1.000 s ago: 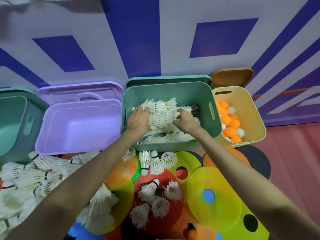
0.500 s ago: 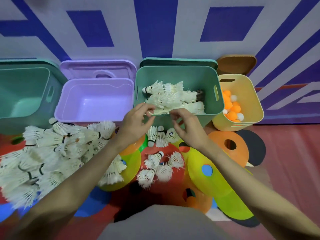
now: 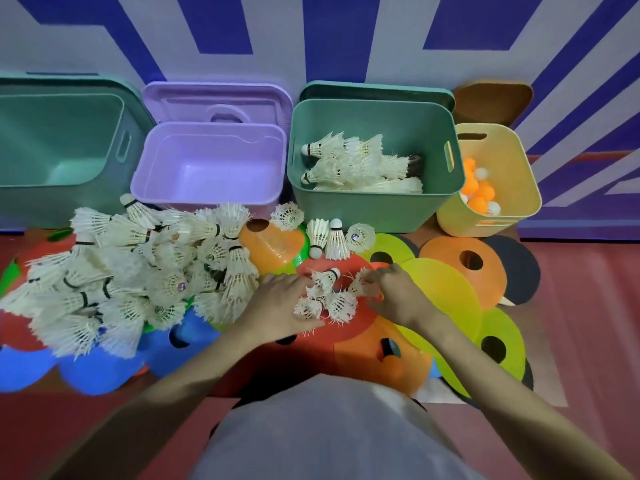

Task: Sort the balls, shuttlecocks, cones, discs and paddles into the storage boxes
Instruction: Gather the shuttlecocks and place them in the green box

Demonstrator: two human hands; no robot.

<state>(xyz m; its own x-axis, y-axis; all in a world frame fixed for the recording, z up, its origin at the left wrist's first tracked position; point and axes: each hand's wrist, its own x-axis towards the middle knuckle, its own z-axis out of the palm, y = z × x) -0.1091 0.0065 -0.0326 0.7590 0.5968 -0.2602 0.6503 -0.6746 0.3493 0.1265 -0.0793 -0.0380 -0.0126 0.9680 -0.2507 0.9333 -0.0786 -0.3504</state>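
Observation:
A small cluster of white shuttlecocks [image 3: 325, 296] lies on a red disc [image 3: 349, 327] on the floor. My left hand [image 3: 280, 303] touches the cluster's left side with curled fingers. My right hand [image 3: 394, 292] closes on a shuttlecock at the cluster's right side. A green box [image 3: 374, 209] behind holds several shuttlecocks [image 3: 360, 164]. A big heap of shuttlecocks [image 3: 131, 271] lies to the left. A yellow box [image 3: 519, 188] holds orange and white balls [image 3: 479, 192].
An empty purple box [image 3: 207, 168] and an empty green box [image 3: 52, 150] stand at the left, lids leaning against the wall. Flat discs in orange [image 3: 464, 268], yellow [image 3: 446, 296], blue [image 3: 93, 372] and green cover the floor. Dark paddles [image 3: 519, 271] lie at the right.
Both hands have left the green box, where they placed shuttlecocks, and come down to the small cluster on the red disc. The view has tilted down.

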